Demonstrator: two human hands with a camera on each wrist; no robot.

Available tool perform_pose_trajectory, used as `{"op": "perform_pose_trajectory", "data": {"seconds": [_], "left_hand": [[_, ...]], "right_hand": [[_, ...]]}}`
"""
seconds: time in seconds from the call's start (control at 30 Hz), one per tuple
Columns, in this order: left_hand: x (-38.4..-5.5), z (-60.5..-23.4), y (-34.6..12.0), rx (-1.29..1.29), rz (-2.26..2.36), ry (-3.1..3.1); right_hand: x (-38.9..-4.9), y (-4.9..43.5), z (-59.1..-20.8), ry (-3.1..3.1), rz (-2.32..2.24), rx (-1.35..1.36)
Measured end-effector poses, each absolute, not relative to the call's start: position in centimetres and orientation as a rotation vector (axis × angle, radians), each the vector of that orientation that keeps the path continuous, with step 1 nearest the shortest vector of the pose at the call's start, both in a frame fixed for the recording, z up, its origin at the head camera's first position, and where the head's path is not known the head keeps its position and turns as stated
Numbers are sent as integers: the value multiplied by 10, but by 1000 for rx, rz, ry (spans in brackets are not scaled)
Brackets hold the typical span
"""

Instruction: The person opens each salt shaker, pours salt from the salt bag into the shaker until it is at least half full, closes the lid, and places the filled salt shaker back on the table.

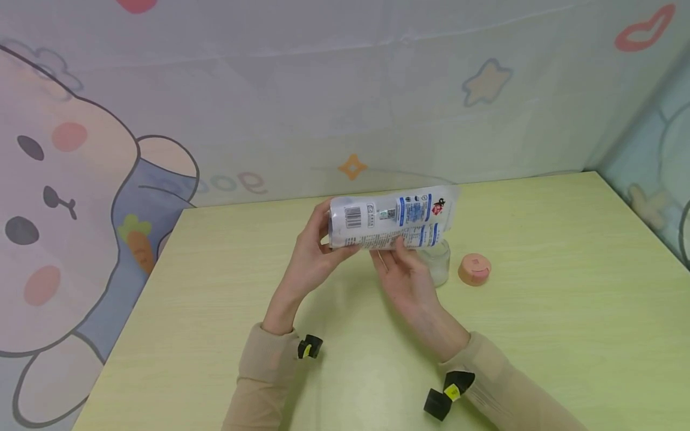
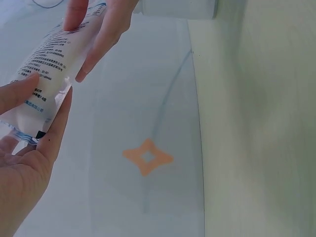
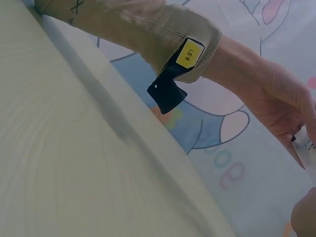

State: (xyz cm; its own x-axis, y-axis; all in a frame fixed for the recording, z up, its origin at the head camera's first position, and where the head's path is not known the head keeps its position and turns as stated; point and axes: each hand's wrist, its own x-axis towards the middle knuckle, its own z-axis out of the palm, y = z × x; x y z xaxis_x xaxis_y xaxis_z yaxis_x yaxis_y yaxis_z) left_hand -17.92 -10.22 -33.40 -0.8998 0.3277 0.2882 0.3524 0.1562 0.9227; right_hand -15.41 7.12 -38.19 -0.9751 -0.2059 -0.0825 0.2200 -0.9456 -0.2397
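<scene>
Both hands hold a white plastic packet (image 1: 388, 221) with blue print and a barcode, lying sideways above the table. My left hand (image 1: 312, 257) grips its left end, with the thumb (image 2: 19, 94) across the printed side and the fingers behind. At the packet's lower edge, right of the middle, my right hand (image 1: 406, 278) pinches it between thumb and fingers. Partly hidden behind the packet and right hand stands a clear jar (image 1: 441, 269). In the right wrist view only a corner of the packet (image 3: 307, 148) shows beside the left hand (image 3: 281, 98).
A round orange-pink lid (image 1: 475, 269) lies on the table right of the jar. The pale yellow-green table (image 1: 226, 311) runs back to a wall cloth (image 1: 302, 120) printed with cartoons. Each sleeve cuff carries a black wrist mount (image 1: 309, 346) with a yellow label.
</scene>
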Motion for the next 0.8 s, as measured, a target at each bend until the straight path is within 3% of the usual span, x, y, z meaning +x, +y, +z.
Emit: {"op": "perform_pose_trajectory", "data": {"seconds": [0.8], "left_hand": [[-180, -334, -101, -661, -1883, -2389]], "right_hand": [[-155, 75, -379, 347, -2867, 104]]}}
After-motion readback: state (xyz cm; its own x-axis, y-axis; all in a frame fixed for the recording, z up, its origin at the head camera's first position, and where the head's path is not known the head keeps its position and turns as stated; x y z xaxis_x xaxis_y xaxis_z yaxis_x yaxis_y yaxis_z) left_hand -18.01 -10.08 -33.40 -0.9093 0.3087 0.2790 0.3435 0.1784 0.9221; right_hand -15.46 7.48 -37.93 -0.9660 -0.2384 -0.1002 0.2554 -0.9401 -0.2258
